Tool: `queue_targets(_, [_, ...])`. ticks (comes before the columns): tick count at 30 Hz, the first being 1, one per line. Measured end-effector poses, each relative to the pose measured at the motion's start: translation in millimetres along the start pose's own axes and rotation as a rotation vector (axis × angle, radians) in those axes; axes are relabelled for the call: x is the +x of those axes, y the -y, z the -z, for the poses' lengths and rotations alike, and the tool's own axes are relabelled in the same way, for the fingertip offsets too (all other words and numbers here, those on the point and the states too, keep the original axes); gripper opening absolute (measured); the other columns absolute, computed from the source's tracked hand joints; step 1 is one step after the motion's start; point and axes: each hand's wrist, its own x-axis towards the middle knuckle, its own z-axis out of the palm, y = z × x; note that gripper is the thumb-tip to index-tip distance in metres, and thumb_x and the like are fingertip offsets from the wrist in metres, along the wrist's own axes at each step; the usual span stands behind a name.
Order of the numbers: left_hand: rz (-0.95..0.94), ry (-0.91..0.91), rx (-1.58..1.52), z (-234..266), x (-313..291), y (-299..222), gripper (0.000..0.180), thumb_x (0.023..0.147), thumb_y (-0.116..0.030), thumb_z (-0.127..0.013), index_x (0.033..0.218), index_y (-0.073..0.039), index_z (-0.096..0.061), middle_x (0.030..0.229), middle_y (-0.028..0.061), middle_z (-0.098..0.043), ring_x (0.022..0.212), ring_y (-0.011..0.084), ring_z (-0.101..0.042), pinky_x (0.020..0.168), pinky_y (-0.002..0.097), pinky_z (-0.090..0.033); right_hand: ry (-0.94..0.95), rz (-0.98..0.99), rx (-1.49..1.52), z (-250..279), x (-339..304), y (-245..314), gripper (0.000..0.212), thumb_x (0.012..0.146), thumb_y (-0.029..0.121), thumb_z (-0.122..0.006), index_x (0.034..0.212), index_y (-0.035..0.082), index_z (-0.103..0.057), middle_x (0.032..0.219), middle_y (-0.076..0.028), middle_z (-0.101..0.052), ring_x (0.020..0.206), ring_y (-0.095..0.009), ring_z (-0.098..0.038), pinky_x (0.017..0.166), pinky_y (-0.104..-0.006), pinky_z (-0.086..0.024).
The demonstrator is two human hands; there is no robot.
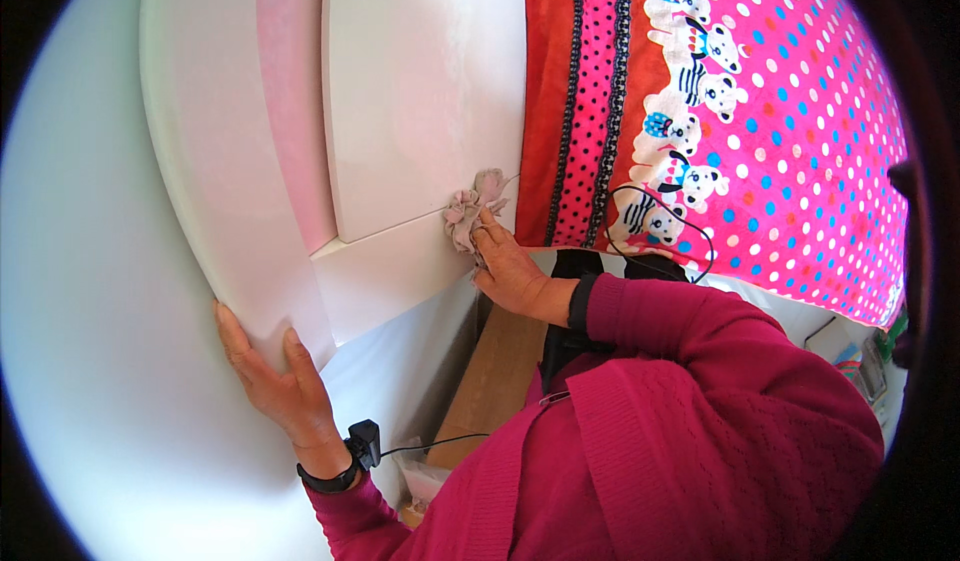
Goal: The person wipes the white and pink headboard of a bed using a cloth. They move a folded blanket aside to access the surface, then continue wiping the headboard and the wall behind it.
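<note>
My right hand (512, 273) presses a crumpled greyish-pink cloth (466, 219) against the white panel (430, 91), over the seam where it meets a lower white rail (390, 271). The fingers are closed on the cloth and partly sunk in its folds. At the lower end of the curved white-and-pink headboard (220, 141), my left hand (278, 386) lies on the edge. Its fingers are stretched out along the outer side, with the thumb apart on the front face. A black band with a small black device (363, 445) sits on the left wrist.
A bright pink dotted bedspread (790, 141) with bear pictures and a red lace-trimmed border covers the bed at right. A thin black cable (712, 251) loops over its edge. A pale wall (90, 261) stands at left. Below lie a brown board (497, 361) and a plastic bag (425, 476).
</note>
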Motion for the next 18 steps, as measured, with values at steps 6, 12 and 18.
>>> queue_targets(6, [-0.001,0.013,0.004,1.4,-0.6,0.2,0.06,0.092,-0.01,-0.055,0.147,0.0,-0.033,0.15,0.0236,-0.038,0.136,0.0405,-0.04,0.11,0.0458,-0.035,-0.039,-0.049,0.037,-5.4,-0.9,0.9,0.065,0.075,0.002,-0.059,0.136,-0.005,-0.038,0.152,-0.034,-0.021,0.132,-0.05,-0.035,0.112,-0.0459,-0.033])
queue_targets(12, [-0.02,-0.018,-0.01,0.5,-0.6,1.0,0.059,0.094,-0.017,-0.055,0.148,-0.003,-0.036,0.151,0.018,-0.039,0.137,0.0336,-0.04,0.112,0.0423,-0.033,-0.089,-0.105,0.07,-10.3,6.6,-9.8,0.076,0.074,0.005,-0.061,0.142,-0.01,-0.029,0.153,-0.035,-0.018,0.133,-0.05,-0.033,0.114,-0.0451,-0.031])
queue_targets(18, [-0.003,0.01,0.005,1.6,-1.3,-0.8,0.06,0.093,-0.008,-0.055,0.147,0.001,-0.032,0.15,0.0246,-0.037,0.137,0.0411,-0.04,0.111,0.0461,-0.035,-0.127,-0.239,0.218,-2.5,24.4,-44.1,0.08,0.076,0.006,-0.062,0.145,-0.006,-0.024,0.15,-0.032,-0.026,0.133,-0.049,-0.035,0.113,-0.0436,-0.032])
